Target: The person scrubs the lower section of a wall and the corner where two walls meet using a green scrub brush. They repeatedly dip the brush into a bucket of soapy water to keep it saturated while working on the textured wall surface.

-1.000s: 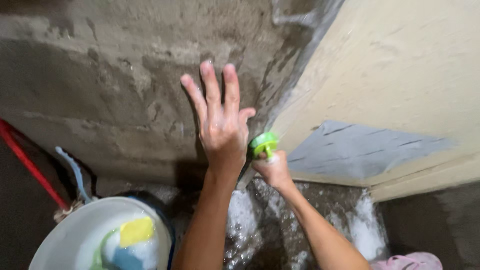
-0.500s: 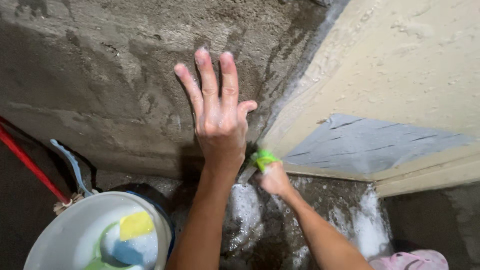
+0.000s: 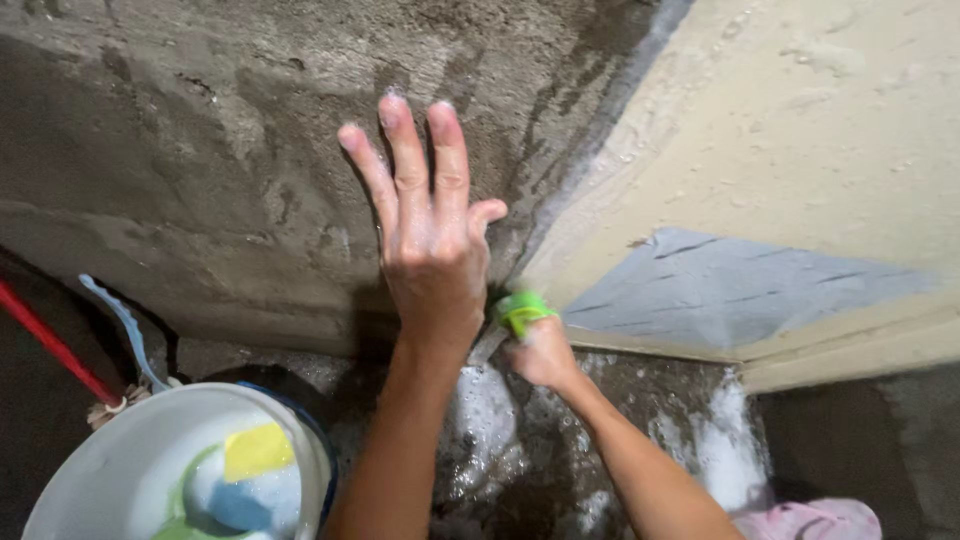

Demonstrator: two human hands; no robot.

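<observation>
Now left hand flat, fingers spread, on the concrete wall. Right hand, just beside, grip pinching a green brush at the wall's foot.

Head view, close, downward at wall

The left hand is held raised with the fingers spread and extended upward, the palm turned away and the forearm stretched out straight. The right hand is kept lower and clenched, with its forearm angled in from the lower right.
</observation>
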